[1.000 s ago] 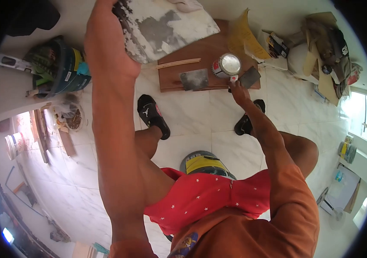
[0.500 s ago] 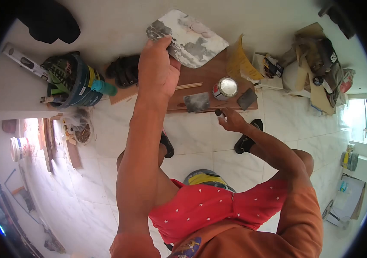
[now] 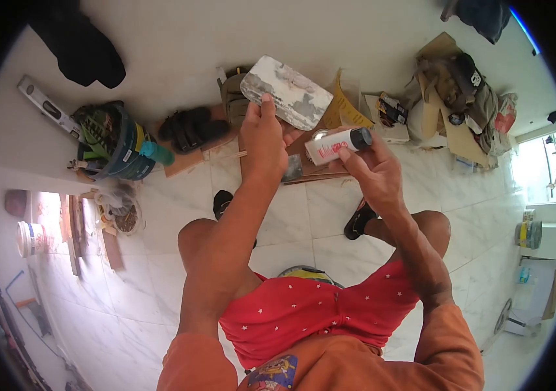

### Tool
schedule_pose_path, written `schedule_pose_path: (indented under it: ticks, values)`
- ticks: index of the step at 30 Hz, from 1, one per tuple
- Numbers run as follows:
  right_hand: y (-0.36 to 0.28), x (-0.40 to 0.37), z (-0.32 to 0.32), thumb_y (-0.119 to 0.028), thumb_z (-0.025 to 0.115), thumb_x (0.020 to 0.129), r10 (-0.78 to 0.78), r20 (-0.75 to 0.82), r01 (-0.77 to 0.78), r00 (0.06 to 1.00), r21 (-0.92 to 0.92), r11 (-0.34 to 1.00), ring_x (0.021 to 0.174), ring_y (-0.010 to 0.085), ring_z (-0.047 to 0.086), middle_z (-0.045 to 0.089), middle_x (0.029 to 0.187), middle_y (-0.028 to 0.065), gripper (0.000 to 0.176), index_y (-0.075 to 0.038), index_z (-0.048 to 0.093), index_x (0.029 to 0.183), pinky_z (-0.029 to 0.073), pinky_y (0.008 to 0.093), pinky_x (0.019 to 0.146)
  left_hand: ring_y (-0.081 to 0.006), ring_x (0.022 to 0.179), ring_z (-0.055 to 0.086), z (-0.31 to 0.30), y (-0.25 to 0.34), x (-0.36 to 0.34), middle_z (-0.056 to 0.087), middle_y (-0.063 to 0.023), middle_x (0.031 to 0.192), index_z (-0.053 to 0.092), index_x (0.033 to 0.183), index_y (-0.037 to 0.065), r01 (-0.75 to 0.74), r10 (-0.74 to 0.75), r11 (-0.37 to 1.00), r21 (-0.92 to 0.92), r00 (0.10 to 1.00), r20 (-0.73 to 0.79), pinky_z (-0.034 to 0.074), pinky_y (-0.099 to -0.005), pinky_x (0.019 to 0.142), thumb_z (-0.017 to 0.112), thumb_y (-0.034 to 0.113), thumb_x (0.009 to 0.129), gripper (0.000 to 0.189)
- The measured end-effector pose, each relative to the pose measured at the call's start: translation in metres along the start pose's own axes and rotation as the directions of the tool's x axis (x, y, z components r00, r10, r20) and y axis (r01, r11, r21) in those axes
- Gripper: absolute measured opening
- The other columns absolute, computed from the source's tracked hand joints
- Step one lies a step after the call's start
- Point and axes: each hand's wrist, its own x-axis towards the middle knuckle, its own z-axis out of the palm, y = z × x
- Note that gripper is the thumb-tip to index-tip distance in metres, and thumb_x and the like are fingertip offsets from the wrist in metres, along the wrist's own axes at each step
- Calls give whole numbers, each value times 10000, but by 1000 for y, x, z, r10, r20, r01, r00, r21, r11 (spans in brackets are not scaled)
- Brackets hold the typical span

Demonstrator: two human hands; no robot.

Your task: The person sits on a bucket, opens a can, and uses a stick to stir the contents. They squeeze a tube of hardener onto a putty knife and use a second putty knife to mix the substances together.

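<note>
My left hand (image 3: 265,140) is closed on the near edge of a flat, rounded-corner board (image 3: 286,91), thumb on top. White and grey smears cover the board, which is held tilted before the wall. My right hand (image 3: 380,174) grips a small white tube (image 3: 331,148) with red lettering, its black cap pointing right. The tube lies just below the board's right end, apart from it. Behind the tube, only part of the can (image 3: 320,134) shows. A grey smeared plate (image 3: 293,168) rests on the brown board (image 3: 317,176) on the floor.
At left stand a dark bucket of tools (image 3: 121,140) and black sandals (image 3: 190,128). Yellow sandpaper (image 3: 340,107) leans behind the tube. To the right, a cardboard box (image 3: 431,98) and bags are heaped against the wall. Several wood strips (image 3: 73,234) lie far left.
My right hand has risen from beside the floor board, bringing the tube up near the smeared board. My left hand has drawn the smeared board lower and to the right. The view has shifted.
</note>
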Motion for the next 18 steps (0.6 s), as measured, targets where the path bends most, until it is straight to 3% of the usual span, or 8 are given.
schedule_pose_path:
  ticks: [3, 6, 8, 12, 15, 18]
  values:
    - [-8, 6, 5, -5, 618, 944, -12, -45, 14, 999, 32, 999, 1036, 165, 638, 615, 1161, 103, 302, 54, 538, 1230, 568, 284, 812, -175, 978, 648, 10, -4, -3, 612, -64, 1129, 518, 1143, 75, -22, 29, 994, 103, 997, -70, 586, -387, 732, 436, 333, 1055, 285]
    - [-1, 14, 9, -3, 637, 934, -89, -56, 91, 995, 45, 995, 1043, 142, 616, 607, 1134, 85, 316, 42, 548, 1234, 548, 271, 812, -158, 926, 637, 17, -9, -6, 608, -58, 1109, 520, 1165, 61, 14, -14, 998, -61, 1000, -13, 569, -335, 725, 419, 341, 1060, 315]
    - [14, 15, 5, 2, 664, 915, -196, -78, 195, 978, -13, 981, 1012, 128, 608, 604, 1100, 79, 335, 12, 570, 1237, 533, 260, 789, -153, 902, 632, 24, -29, 0, 607, -60, 1101, 520, 1181, 49, -79, 80, 992, -102, 997, 5, 553, -306, 725, 413, 348, 1062, 340]
    - [7, 16, 8, 27, 713, 814, -355, 70, 344, 932, -473, 811, 867, 138, 589, 579, 1011, 76, 443, -63, 617, 1237, 504, 266, 728, -166, 892, 633, 30, -32, 0, 606, -75, 1086, 515, 1190, 14, -94, 102, 985, -145, 994, 45, 532, -291, 731, 396, 345, 1060, 375]
    - [-2, 12, 8, 43, 703, 754, -341, 190, 385, 921, -587, 712, 801, 163, 577, 555, 960, 72, 508, -91, 632, 1238, 501, 289, 687, -227, 977, 646, 23, -37, 13, 600, -115, 1164, 475, 1255, 42, -107, 126, 988, -114, 978, 166, 532, -362, 851, 365, 388, 1060, 412]
    - [0, 13, 9, 53, 680, 731, -306, 257, 399, 917, -606, 688, 784, 186, 577, 543, 947, 73, 531, -92, 627, 1240, 507, 308, 666, -224, 959, 649, 21, -36, 24, 603, -109, 1145, 498, 1232, 45, -12, 30, 989, -146, 992, 124, 545, -366, 817, 369, 400, 1057, 416]
